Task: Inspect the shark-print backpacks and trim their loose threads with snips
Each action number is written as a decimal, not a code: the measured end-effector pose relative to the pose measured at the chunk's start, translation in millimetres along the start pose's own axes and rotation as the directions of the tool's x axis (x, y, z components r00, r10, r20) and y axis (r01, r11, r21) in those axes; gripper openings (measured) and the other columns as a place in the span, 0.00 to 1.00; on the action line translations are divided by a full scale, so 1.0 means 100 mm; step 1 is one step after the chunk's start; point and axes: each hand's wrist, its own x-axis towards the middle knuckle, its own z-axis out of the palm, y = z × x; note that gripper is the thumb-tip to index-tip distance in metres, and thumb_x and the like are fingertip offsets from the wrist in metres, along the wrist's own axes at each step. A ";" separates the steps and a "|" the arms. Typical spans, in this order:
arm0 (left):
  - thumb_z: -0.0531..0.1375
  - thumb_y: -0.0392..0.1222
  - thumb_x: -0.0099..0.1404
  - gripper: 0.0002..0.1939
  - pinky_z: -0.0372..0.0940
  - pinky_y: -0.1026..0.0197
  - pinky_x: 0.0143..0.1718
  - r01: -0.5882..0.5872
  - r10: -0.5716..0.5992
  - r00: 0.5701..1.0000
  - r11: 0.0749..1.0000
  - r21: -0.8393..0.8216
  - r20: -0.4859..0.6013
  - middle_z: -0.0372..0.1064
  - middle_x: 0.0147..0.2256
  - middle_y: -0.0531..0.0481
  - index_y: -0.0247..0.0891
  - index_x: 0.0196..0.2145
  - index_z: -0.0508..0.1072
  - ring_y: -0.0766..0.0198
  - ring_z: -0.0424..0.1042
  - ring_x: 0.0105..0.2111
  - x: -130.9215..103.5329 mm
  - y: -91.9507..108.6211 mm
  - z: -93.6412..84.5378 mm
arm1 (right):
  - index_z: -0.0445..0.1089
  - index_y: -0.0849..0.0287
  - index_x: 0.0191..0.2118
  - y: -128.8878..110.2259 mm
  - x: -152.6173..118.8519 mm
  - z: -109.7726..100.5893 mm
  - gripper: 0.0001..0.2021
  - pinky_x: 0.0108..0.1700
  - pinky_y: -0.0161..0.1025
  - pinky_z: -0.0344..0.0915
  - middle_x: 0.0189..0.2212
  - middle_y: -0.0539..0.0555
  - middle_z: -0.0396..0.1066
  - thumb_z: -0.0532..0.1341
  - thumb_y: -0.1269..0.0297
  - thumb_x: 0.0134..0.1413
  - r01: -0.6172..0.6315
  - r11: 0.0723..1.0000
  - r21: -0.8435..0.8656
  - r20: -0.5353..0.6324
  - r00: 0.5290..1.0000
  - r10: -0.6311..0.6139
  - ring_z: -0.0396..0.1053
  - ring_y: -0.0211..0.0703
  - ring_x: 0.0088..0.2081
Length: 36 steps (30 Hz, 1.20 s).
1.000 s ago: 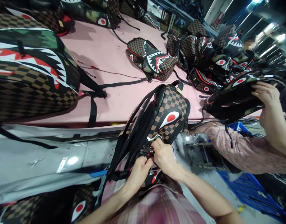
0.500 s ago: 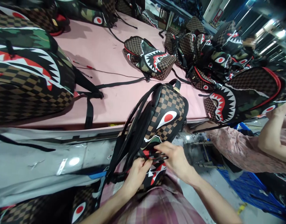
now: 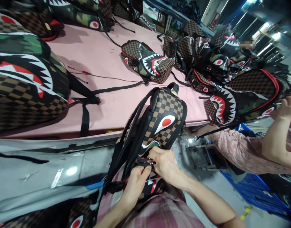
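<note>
A checkered backpack (image 3: pixel 167 104) with a red-and-white eye print leans, tilted, between the table edge and my lap. Its side faces me, and its black shoulder straps hang at the left. My left hand (image 3: pixel 138 177) is closed in a pinch at the bag's lower side, by the shark-teeth print. Just right of it, my right hand (image 3: pixel 165 164) is closed too, its fingertips meeting the left ones. Between them shows a small black piece (image 3: pixel 145 161) with shiny spots; its kind is unclear. My fingers hide the part of the bag beneath.
The pink table (image 3: pixel 100 114) carries a large shark-print backpack (image 3: pixel 28 79) at left, a smaller one (image 3: pixel 150 61) in the middle and a heap at right. A co-worker's arm (image 3: pixel 278 136) handles another backpack (image 3: pixel 245 98). A blue crate (image 3: pixel 252 193) stands on the floor.
My right hand has moved left and turned inward, closing against my left hand over the black piece. The view has shifted slightly; the backpack keeps its tilted place.
</note>
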 end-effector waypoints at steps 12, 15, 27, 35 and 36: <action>0.56 0.56 0.53 0.18 0.63 0.61 0.33 0.034 -0.033 0.999 0.998 -0.054 0.030 0.66 0.23 0.50 0.37 0.23 0.64 0.59 0.69 0.30 0.00 -0.02 -0.04 | 0.58 0.59 0.27 0.29 -0.18 -0.32 0.13 0.24 0.30 0.51 0.21 0.45 0.56 0.49 0.58 0.60 -0.050 0.681 0.731 0.164 0.981 -0.104 0.53 0.31 0.21; 0.57 0.58 0.53 0.20 0.64 0.60 0.35 0.055 -0.054 0.999 0.996 -0.068 0.004 0.70 0.25 0.48 0.37 0.22 0.65 0.57 0.71 0.31 0.00 -0.01 -0.03 | 0.58 0.60 0.22 0.47 -0.37 -0.45 0.21 0.24 0.31 0.51 0.17 0.45 0.56 0.49 0.51 0.59 -0.195 0.727 0.659 0.175 0.979 0.104 0.53 0.32 0.20; 0.57 0.60 0.52 0.23 0.67 0.57 0.33 0.109 -0.110 0.994 0.993 -0.055 -0.010 0.73 0.26 0.44 0.34 0.26 0.70 0.56 0.72 0.30 0.01 -0.05 -0.01 | 0.68 0.56 0.45 0.07 -0.47 -0.28 0.11 0.36 0.34 0.58 0.38 0.55 0.73 0.54 0.64 0.58 -0.266 0.962 0.063 -0.037 0.963 0.268 0.71 0.43 0.37; 0.48 0.57 0.61 0.23 0.68 0.58 0.33 -0.204 0.154 0.975 0.904 0.375 0.159 0.75 0.31 0.44 0.38 0.32 0.75 0.56 0.73 0.31 -0.16 0.28 -0.32 | 0.72 0.56 0.40 0.16 -0.46 -0.30 0.10 0.39 0.34 0.59 0.34 0.53 0.74 0.54 0.67 0.58 -0.189 0.944 0.271 -0.082 0.972 0.218 0.71 0.41 0.37; 0.48 0.55 0.62 0.21 0.68 0.58 0.37 -0.377 0.323 0.926 0.773 0.510 0.194 0.75 0.34 0.45 0.40 0.33 0.75 0.55 0.73 0.35 -0.15 0.33 -0.35 | 0.72 0.56 0.42 0.21 -0.46 -0.26 0.10 0.42 0.35 0.60 0.36 0.53 0.74 0.55 0.65 0.57 -0.175 0.895 0.410 -0.122 0.962 0.244 0.71 0.41 0.39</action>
